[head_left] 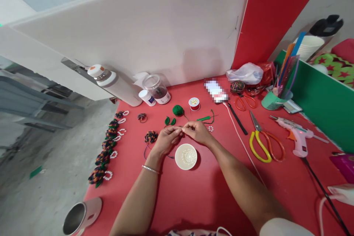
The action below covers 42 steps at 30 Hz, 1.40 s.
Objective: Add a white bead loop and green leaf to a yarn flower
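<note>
My left hand (167, 139) and my right hand (197, 132) meet fingertip to fingertip just above a cream bowl (179, 157) of white beads. Both are pinched closed; what lies between the fingertips is too small to make out. A dark multicoloured yarn ball (151, 137) sits beside my left hand, with a thin thread near it. Behind the hands are two green leaf pieces (170, 121), a green yarn ball (178, 110) and a red thread spool (194, 104). A small white bead ring (211, 128) and a green-handled hook (204, 118) lie by my right hand.
Yarn pieces with bead loops (102, 158) line the red table's left edge, near a metal mug (83, 215). A bottle (118, 87) and jars (157, 90) stand at the back. On the right are a phone (216, 91), scissors (258, 136), a glue gun (300, 134) and a tool cup (273, 100).
</note>
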Available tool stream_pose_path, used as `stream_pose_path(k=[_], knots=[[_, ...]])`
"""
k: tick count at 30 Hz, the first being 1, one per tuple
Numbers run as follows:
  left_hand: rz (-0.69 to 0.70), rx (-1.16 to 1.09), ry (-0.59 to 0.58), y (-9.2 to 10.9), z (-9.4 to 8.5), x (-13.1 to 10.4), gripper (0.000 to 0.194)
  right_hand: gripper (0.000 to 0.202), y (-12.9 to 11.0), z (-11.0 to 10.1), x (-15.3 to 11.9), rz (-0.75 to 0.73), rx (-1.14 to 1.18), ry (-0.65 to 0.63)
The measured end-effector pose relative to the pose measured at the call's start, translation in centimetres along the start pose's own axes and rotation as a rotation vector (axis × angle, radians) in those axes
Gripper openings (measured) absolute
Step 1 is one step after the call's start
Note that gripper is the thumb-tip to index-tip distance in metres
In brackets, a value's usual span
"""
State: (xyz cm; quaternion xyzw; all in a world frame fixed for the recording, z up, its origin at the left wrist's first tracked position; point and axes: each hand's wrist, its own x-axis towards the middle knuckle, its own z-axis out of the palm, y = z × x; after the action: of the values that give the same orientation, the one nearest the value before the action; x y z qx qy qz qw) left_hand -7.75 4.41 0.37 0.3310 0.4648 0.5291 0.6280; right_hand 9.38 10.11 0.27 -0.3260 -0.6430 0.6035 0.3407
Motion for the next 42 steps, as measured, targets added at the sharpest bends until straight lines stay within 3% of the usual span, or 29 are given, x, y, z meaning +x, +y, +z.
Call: stream_pose_path(k=[18,42], knots=[[-0.005,-0.014,0.027,0.6,0.6,-0.2,0.035,0.027,0.3,0.5,0.4,-0.055,-0.119,0.131],[-0.041,-0.030,0.052,0.2,-0.1,0.1,0.038,0.019,1.2,0.7,0.2,-0.173,-0.162,0.104]])
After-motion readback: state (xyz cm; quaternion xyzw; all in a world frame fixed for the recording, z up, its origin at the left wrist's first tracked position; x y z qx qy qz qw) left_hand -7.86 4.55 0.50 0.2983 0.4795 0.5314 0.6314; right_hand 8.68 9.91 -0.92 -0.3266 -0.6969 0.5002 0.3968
